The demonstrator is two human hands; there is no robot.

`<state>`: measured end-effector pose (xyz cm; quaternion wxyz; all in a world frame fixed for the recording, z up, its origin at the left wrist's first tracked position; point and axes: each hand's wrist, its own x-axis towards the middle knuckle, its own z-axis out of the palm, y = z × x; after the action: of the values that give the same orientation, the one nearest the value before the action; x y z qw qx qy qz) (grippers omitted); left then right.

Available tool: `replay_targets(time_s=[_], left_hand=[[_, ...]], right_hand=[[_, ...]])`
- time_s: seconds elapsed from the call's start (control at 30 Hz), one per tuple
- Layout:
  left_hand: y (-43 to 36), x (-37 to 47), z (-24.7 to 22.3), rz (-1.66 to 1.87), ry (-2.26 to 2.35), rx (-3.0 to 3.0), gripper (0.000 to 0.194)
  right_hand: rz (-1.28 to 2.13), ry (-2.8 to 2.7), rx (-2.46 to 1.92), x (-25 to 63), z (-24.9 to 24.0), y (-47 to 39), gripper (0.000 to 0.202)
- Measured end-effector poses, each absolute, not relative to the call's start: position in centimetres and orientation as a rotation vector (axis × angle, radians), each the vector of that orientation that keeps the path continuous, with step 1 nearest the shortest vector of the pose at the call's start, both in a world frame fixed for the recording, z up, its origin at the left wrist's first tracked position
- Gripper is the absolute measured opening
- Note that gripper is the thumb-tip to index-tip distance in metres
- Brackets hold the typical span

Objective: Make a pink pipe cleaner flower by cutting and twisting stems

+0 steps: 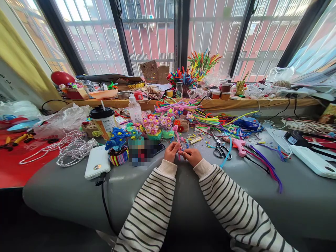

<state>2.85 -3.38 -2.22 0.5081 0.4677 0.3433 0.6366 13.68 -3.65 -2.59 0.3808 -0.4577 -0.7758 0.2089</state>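
Observation:
My left hand (172,152) is closed on a pink pipe cleaner (179,138), which stands upright with a fluffy pink tip. From the right, my right hand (192,156) pinches the lower part of the same piece; its fingertips partly hide it. Left of my hands stand small pots of pipe-cleaner flowers, among them a pink bunch (151,123) and a blue one (117,139). Black-handled scissors (222,150) and a pink glue gun (239,146) lie to the right of my right hand.
A lidded drink cup (103,122), a clear bottle (134,110) and a white power bank (97,162) with a cable are on the left. Loose pipe cleaners (204,117) lie behind my hands. Purple ones (267,164) lie at right. A cluttered window ledge (147,103) runs along the back.

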Motion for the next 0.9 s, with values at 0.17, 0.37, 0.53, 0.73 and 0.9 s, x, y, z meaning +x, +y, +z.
replay_targets(time_s=[0.17, 0.37, 0.53, 0.73, 0.9], left_hand=[[-3.22, 2.84, -2.46, 1.563, 0.877, 1.13, 0.023], [-3.35, 2.64, -2.42, 1.53, 0.874, 1.193, 0.023], [-3.11, 2.38, -2.77, 1.506, 0.882, 1.218, 0.024], [-3.24, 2.45, -2.84, 1.474, 0.921, 1.215, 0.025], [-3.64, 2.77, -2.43, 1.477, 0.962, 1.186, 0.027]], right_hand=[[0.561, -1.967, -1.185, 13.64, -2.37, -3.88, 0.046], [0.641, -2.003, -1.163, 13.66, -2.04, -4.26, 0.049], [0.747, -2.072, -1.12, 13.65, -2.02, -4.09, 0.052], [0.794, -2.044, -1.105, 13.64, -1.79, -4.01, 0.056], [0.809, -2.021, -1.102, 13.62, -1.77, -4.03, 0.055]])
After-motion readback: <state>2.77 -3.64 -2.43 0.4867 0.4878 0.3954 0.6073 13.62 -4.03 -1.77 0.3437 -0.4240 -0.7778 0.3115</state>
